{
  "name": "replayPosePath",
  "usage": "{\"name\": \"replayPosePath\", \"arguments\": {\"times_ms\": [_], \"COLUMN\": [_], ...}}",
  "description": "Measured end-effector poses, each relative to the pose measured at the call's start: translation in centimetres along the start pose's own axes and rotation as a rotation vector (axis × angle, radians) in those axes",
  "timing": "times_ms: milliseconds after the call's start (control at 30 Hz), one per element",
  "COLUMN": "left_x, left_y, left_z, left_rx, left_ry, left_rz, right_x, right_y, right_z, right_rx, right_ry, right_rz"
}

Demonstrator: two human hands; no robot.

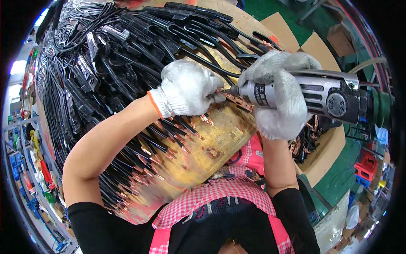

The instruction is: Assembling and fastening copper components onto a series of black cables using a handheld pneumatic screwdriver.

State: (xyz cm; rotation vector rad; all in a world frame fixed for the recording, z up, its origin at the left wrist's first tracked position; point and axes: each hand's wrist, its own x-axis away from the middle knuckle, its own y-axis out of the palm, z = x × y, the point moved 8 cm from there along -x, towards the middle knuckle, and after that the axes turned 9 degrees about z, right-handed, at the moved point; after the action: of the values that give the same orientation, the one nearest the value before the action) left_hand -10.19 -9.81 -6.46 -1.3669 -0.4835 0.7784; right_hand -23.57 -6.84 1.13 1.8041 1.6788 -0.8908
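Observation:
My left hand (190, 86), in a white knit glove with an orange cuff edge, is closed on a copper clamp piece (240, 102) over the worktable. My right hand (281, 93), also gloved, wraps round a grey metal pneumatic screwdriver (323, 95) lying level. The driver's tip points left and meets the copper piece by my left fingers; the exact contact is hidden. Black cables (154, 142) with bare copper strand ends lie under and beside my left forearm.
Black clamp handles (127, 55) on cables are heaped across the far left of the worn yellow table (203, 148). A cardboard box (327, 156) on the right holds copper and black parts. Farther right is a red stool (366, 165) on the green floor.

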Motion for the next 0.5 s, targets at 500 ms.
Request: {"name": "replayPosePath", "arguments": {"times_ms": [500], "left_x": [-0.9], "left_y": [-2.0], "left_z": [1.7], "left_rx": [0.009], "left_ry": [0.157], "left_rz": [0.187], "right_x": [3.6], "right_y": [-7.3], "right_z": [5.2], "right_rx": [-0.408], "right_ry": [0.619], "right_rz": [0.667]}}
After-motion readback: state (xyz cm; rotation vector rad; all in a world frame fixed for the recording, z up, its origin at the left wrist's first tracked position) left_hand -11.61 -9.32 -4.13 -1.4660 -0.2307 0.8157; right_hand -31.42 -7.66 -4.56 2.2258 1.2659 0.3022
